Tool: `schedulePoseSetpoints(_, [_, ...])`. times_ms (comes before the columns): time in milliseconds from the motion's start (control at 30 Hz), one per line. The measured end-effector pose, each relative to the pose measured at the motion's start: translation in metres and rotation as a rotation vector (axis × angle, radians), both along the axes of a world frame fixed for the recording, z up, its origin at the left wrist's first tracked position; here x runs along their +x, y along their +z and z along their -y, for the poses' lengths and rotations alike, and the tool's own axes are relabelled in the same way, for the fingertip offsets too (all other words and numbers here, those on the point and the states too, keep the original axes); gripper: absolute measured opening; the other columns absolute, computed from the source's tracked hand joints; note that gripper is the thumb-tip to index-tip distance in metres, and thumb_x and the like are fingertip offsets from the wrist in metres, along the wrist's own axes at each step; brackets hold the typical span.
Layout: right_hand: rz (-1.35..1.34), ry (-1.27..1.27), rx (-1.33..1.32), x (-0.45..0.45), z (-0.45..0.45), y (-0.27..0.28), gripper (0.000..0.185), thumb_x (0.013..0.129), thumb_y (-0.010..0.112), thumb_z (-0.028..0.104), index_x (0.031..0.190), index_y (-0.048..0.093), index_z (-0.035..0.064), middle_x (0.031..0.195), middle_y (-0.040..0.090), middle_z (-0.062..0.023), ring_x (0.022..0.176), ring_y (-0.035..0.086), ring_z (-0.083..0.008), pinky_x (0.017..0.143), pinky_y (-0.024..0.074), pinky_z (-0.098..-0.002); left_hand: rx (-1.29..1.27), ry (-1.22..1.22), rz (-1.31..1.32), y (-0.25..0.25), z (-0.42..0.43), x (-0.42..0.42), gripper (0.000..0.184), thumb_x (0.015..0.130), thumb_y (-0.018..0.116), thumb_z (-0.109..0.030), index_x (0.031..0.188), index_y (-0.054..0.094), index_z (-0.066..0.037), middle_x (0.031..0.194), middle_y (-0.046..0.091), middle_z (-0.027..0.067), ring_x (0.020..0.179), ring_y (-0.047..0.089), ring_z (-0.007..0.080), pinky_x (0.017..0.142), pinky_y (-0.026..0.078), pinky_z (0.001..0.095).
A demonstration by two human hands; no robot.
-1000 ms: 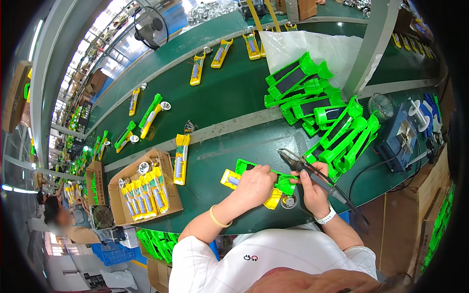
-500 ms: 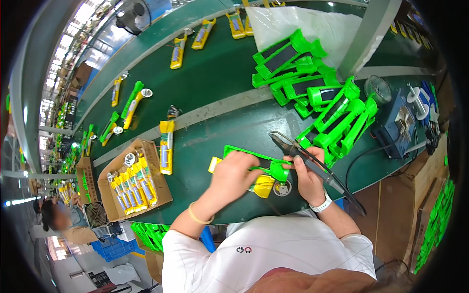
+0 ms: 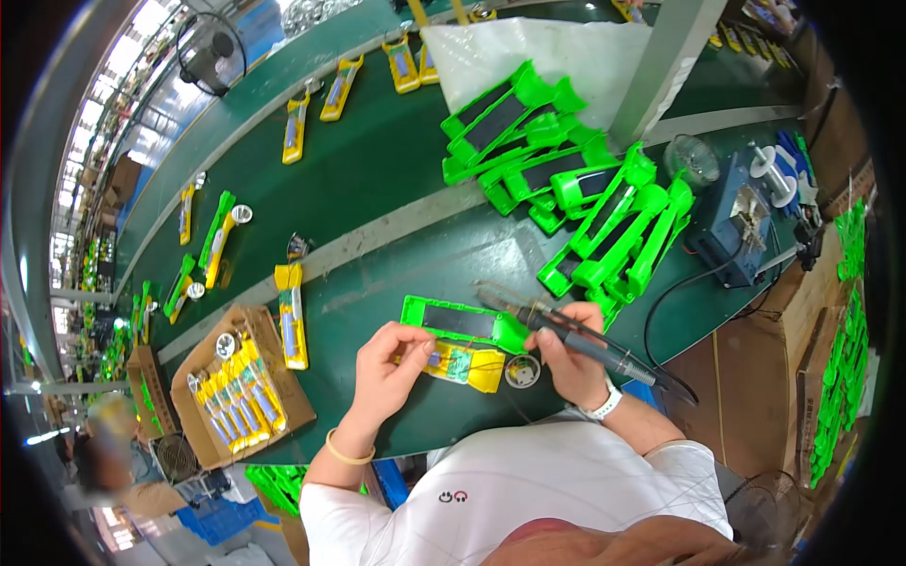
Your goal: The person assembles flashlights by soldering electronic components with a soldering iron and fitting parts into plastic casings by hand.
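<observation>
My right hand [image 3: 574,363] grips a soldering iron [image 3: 609,354], its metal end pointing up and left over the bench. Its thumb and fingertips are close to one end of a green plastic shell [image 3: 510,332] with a dark panel inside. My left hand [image 3: 392,366] is pinched at the shell's lower left edge; whatever lies between its fingertips is too small to make out. Just below the green shell lies a yellow shell [image 3: 486,370] holding a circuit board and thin wires. A round silver lamp head [image 3: 522,371] sits at its right end.
Green shells [image 3: 604,226] are piled behind my right hand. A blue soldering station [image 3: 734,231] and a solder spool [image 3: 774,179] stand at right. To the left, a cardboard box [image 3: 288,382] holds several yellow assemblies; another yellow assembly [image 3: 293,325] lies beside it. More line the green belt.
My left hand has moved left off the middle of the green shell, uncovering its dark panel and more of the yellow shell. The soldering iron stays in my right hand. The whole view has shifted.
</observation>
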State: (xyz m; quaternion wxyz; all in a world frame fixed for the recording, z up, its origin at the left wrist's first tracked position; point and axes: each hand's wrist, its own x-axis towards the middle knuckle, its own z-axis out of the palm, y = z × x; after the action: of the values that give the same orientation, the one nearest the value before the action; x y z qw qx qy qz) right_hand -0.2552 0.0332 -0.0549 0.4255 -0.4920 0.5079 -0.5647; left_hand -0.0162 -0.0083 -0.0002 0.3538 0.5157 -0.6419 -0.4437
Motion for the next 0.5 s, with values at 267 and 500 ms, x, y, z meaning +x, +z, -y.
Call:
schedulePoseSetpoints(267, [0.241,0.133,0.092,0.021,0.005,0.012,0.028,0.089,0.064,0.017,0.098,0.044,-0.0001,0.075,0.054,-0.0018,0.064,0.052,-0.0039,0.056,0.0412,-0.0192,-0.304,-0.187,0.566,-0.007,0.024,0.013,0.008,0.075,0.067,-0.003,0.083,0.065,-0.003,0.087,0.054,0.0097,0.081,0.055,0.0250,0.069,0.047,0.0326])
schedulePoseSetpoints(500, [0.148,0.136,0.096,0.026,0.005,0.002,0.026,0.090,0.063,0.018,0.098,0.045,0.0000,0.071,0.054,-0.0007,0.060,0.049,-0.0035,0.053,0.0401,-0.0201,-0.266,-0.267,0.554,-0.003,0.027,0.014,0.009,0.075,0.066,-0.003,0.084,0.064,-0.003,0.090,0.053,0.0116,0.084,0.056,0.0271,0.072,0.049,0.0360])
